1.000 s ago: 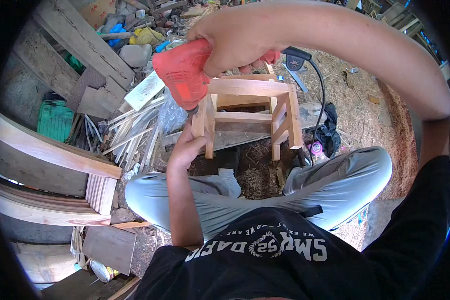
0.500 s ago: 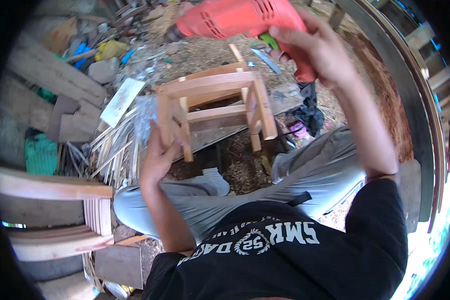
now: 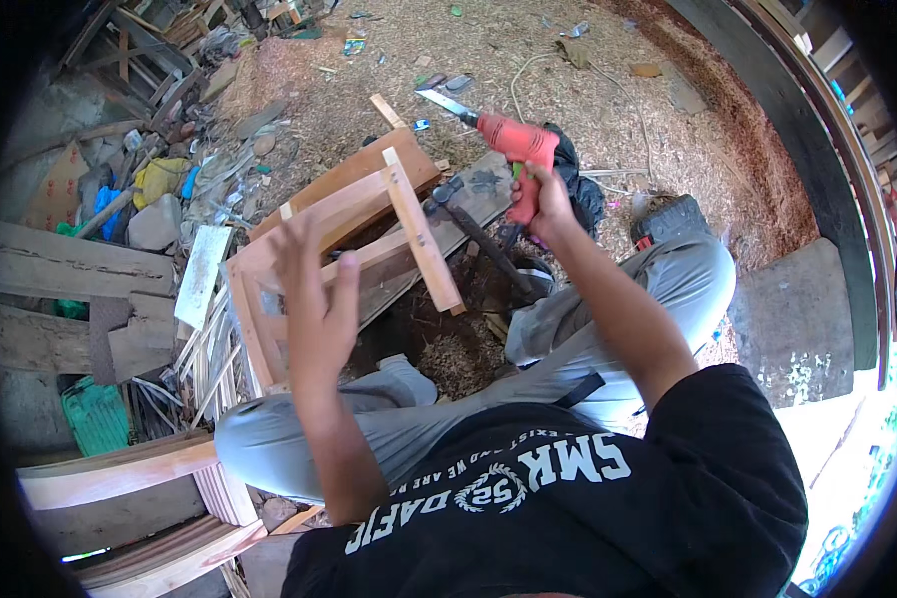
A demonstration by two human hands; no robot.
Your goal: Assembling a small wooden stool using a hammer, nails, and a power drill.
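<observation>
My right hand [image 3: 548,204] is wrapped round the handle of a red power drill [image 3: 518,140], held past the right side of a small wooden stool frame [image 3: 434,239]. The drill's chuck points away and to the left. My left hand [image 3: 319,309] is raised with its fingers spread, over the frame's left part; whether it touches the wood I cannot tell. The frame is tilted over, with one leg lying slantwise toward me. A hammer [image 3: 483,239] with a dark handle lies just right of that leg, on a plank [image 3: 483,189].
A flat metal strip [image 3: 441,101] lies beyond the drill's tip. Black plastic [image 3: 578,179] and a dark case [image 3: 673,221] are at the right. Thin wood strips [image 3: 214,369] and a pale board [image 3: 204,274] lie left. Another wooden frame [image 3: 130,478] stands at lower left.
My right hand has lowered the drill from above the frame to its right side. The stool frame has been turned and tipped, and my left hand has come off its leg.
</observation>
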